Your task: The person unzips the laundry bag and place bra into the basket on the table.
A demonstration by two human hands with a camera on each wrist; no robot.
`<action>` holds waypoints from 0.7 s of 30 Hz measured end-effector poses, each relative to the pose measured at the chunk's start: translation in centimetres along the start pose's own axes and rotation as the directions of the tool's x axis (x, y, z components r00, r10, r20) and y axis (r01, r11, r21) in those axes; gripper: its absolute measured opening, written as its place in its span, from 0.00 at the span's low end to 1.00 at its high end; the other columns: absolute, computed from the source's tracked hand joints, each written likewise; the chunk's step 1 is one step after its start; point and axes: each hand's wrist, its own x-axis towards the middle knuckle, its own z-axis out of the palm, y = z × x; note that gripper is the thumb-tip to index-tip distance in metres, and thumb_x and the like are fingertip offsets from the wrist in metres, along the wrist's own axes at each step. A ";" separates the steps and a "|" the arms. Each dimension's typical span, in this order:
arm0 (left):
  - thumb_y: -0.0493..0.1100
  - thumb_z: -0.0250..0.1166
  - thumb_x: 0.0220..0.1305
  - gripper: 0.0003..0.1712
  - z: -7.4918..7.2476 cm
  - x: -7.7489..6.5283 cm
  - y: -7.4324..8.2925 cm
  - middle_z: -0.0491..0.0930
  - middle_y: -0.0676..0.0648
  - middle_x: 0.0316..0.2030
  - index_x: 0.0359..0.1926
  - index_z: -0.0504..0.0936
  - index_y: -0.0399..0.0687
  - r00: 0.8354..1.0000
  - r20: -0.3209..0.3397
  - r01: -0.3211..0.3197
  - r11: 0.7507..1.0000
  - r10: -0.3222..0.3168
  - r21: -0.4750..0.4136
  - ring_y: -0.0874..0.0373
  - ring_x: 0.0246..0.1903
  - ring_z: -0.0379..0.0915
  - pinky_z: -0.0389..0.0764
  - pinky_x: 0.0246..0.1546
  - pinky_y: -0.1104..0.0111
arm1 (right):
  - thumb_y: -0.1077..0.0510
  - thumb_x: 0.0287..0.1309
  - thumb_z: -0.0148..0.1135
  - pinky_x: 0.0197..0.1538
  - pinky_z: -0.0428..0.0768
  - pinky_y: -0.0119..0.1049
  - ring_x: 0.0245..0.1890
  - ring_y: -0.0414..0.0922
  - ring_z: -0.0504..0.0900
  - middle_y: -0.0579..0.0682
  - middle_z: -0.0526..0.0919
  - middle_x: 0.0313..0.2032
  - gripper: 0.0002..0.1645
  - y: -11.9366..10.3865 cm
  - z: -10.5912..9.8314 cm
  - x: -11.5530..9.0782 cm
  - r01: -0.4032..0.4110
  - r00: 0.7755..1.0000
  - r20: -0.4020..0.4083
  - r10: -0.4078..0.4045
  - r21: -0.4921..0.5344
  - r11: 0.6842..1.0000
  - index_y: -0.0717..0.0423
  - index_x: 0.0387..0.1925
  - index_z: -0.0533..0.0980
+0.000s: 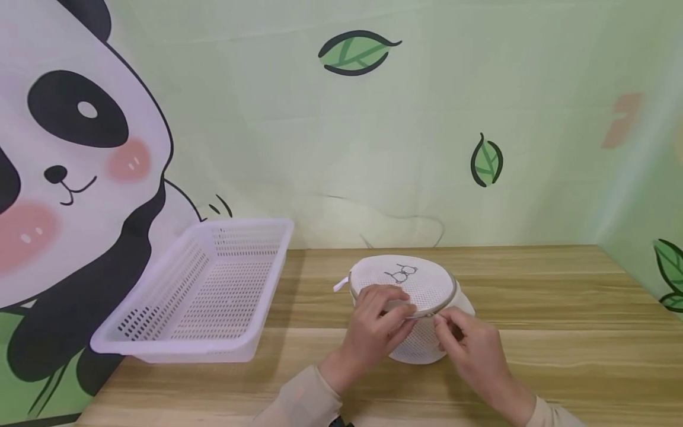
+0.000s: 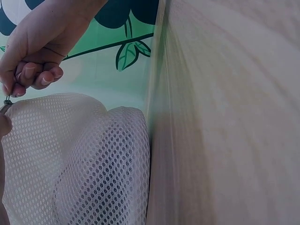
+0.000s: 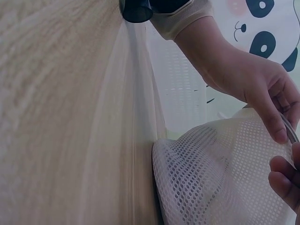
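A white mesh laundry bag (image 1: 418,347) with a round lid (image 1: 434,281) stands on the wooden table, right of centre. A small dark line drawing marks the lid, and a grey zipper edge runs round it. My left hand (image 1: 373,320) grips the near rim, its thumb along the zipper edge in the right wrist view. Close beside it, my right hand (image 1: 475,350) pinches the small zipper pull (image 2: 8,100) at the rim's near right. A white loop tab (image 1: 340,284) sticks out at the lid's left. What the bag holds cannot be made out.
To the left stands a white plastic basket (image 1: 229,296) with slotted walls and no contents visible. Behind the wooden table (image 1: 560,350) hangs a pale green backdrop (image 1: 256,107) with a panda and leaves.
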 end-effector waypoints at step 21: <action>0.42 0.71 0.53 0.06 -0.1 0.0 -0.1 0.80 0.49 0.39 0.32 0.82 0.48 1.000 -0.020 0.007 1.000 -0.007 -0.017 0.56 0.42 0.78 0.76 0.52 0.65 | 0.73 0.48 0.62 0.17 0.65 0.17 0.16 0.23 0.65 0.35 0.71 0.13 0.12 0.5 -0.3 0.3 -0.008 1.000 -0.020 0.008 -0.002 1.000 0.53 0.22 0.75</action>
